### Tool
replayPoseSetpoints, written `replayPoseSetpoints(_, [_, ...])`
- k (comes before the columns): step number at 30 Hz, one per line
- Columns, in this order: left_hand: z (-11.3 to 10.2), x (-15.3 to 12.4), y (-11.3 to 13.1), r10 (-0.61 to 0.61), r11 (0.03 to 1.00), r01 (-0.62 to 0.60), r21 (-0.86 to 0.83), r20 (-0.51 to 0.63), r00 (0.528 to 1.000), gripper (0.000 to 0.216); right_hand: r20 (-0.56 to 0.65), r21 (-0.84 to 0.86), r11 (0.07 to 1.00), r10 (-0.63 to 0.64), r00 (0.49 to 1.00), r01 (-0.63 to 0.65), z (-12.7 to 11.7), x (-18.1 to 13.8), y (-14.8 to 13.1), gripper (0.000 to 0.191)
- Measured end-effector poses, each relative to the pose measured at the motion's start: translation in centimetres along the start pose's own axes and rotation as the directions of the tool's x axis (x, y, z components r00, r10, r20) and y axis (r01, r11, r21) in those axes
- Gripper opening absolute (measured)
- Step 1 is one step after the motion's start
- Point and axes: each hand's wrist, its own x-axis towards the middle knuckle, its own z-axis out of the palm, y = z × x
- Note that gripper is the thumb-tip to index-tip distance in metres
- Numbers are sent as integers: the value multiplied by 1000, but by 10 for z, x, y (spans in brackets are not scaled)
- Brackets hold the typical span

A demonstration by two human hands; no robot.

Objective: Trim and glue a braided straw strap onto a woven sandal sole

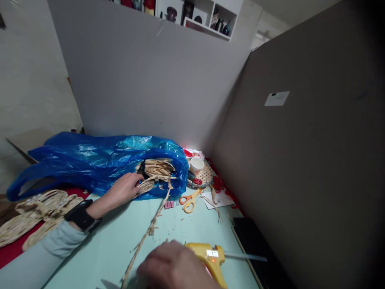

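Note:
My left hand point(130, 185), a black watch on its wrist, is closed at the mouth of a blue plastic bag point(99, 156). Its fingers pinch a coiled piece of braided straw cord point(146, 185). A bundle of dry straw point(159, 166), tied with something black, lies inside the bag. From the coil a long straw braid point(153, 222) runs down the table toward me. My right hand point(176, 267) is low in front, blurred, its fingers mostly hidden. Just beside it, partly covered, is a yellow glue gun point(207, 253) with a glue stick point(245, 255) jutting from its back.
Orange-handled scissors point(190, 200) and a pink binder clip point(169, 204) lie mid-table. Behind them a woven tray point(206, 176) bears a white paper cup point(196, 165). Flat straw shapes point(45, 212) lie on red material at left. A black flat object point(255, 245) borders the right partition point(300, 160).

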Motion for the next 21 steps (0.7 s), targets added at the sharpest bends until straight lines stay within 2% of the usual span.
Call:
replayPoseSetpoints(1, [-7, -1, 4, 5, 999, -5, -32, 18, 1000, 35, -43, 40, 997, 70, 997, -69, -9, -2, 8, 26])
replayPoseSetpoints(3, [-21, -4, 13, 22, 994, -17, -109, 51, 998, 34, -232, 163, 977, 175, 957, -139, -28, -6, 23, 33])
replayPoseSetpoints(6, [-42, -15, 27, 61, 966, -35, -255, 95, 994, 25, -494, 210, 965, 245, 834, -159, -52, -11, 39, 27])
replayPoseSetpoints(8, [-53, -26, 37, 94, 929, -50, -367, 103, 990, 21, -593, 203, 963, 266, 760, -179, -65, -11, 46, 22])
replayPoseSetpoints(10, [-62, -39, 48, 132, 887, -69, -457, 108, 985, 23, -637, 188, 962, 272, 721, -197, -76, -8, 49, 29])
replayPoseSetpoints(12, [-69, -51, 59, 157, 859, -81, -506, 109, 982, 24, -632, 184, 964, 266, 728, -193, -85, -6, 48, 39])
replayPoseSetpoints(14, [-73, -60, 71, 164, 844, -91, -529, 94, 982, 21, -558, 236, 955, 283, 780, -177, -92, -5, 43, 44])
replayPoseSetpoints(17, [-78, -68, 88, 157, 833, -125, -540, 13, 987, 16, -404, 386, 908, 325, 855, -162, -99, -10, 30, 33])
replayPoseSetpoints(19, [-79, -70, 95, 151, 819, -158, -552, -59, 987, 12, -390, 416, 895, 337, 857, -163, -99, -14, 23, 32])
replayPoseSetpoints(21, [-77, -72, 98, 136, 787, -185, -588, -127, 983, 9, -428, 384, 908, 334, 840, -165, -95, -16, 21, 39])
